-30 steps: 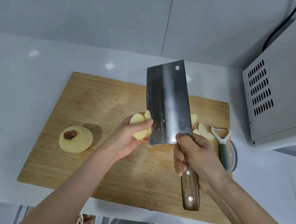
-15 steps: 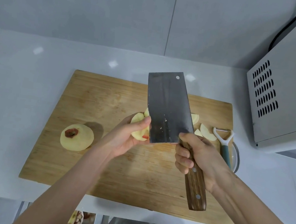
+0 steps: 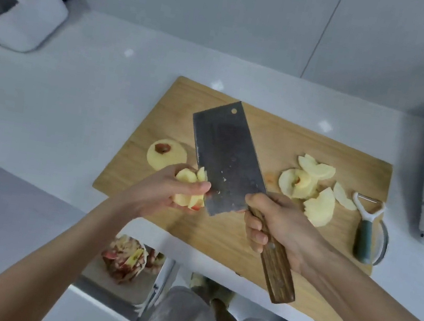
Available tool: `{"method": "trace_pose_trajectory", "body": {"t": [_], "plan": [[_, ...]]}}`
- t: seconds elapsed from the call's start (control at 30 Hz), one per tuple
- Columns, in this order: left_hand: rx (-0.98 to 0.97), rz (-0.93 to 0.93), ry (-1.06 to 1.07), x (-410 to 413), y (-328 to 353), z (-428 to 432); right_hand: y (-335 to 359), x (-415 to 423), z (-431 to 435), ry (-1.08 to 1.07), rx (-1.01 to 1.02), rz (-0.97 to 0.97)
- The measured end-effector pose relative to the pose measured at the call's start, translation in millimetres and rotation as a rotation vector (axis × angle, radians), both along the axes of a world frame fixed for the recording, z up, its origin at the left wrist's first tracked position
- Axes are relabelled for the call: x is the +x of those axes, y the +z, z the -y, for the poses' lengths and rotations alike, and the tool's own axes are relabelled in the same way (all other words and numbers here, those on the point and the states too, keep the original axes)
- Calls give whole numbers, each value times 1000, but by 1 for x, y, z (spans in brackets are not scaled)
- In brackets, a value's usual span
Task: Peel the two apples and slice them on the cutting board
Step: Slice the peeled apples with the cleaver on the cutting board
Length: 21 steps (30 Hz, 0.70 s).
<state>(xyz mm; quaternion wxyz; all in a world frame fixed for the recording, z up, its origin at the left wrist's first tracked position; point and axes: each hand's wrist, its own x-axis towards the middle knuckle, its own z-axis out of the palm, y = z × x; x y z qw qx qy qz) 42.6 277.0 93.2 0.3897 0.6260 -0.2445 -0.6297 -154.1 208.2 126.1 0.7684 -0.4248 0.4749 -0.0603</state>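
our left hand (image 3: 164, 194) is curled round a clump of cut apple pieces (image 3: 187, 187) with a little red showing at the bottom, and our right hand (image 3: 275, 224) is wrapped round the wooden handle of the cleaver (image 3: 228, 157), whose blade is lifted off the wood and tilted just beside that clump. under us lies the white counter (image 3: 76, 101), and on it the cutting board (image 3: 289, 150). over the last second the left hand has drifted from the middle of the board to its near left edge, and our gaze has swung down that way, so the bin (image 3: 125, 260) of red peelings below the counter now shows. we read this as carrying a core or scrap toward the bin, not as a cut in progress. the whole peeled apple (image 3: 166, 155) sits untouched on the board's left side, so by our judgement about half the slicing remains. a heap of pale slices (image 3: 309, 185) lies to the right of the blade, and the peeler (image 3: 366, 227) rests at the board's right edge.
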Motion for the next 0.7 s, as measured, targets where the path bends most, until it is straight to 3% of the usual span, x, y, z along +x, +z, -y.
{"method": "trace_pose_trajectory", "body": {"t": [0.33, 0.43, 0.57, 0.7], "plan": [[99, 253, -29, 58, 4, -141, -11, 67, -102, 314, -89, -53], [155, 400, -16, 77, -3, -169, -12, 77, -126, 350, -172, -71], [86, 505, 10, 95, -7, -200, -16, 83, -149, 357, -265, -101], [-7, 415, 108, 98, -10, -205, -18, 83, -154, 269, -261, -156]]}}
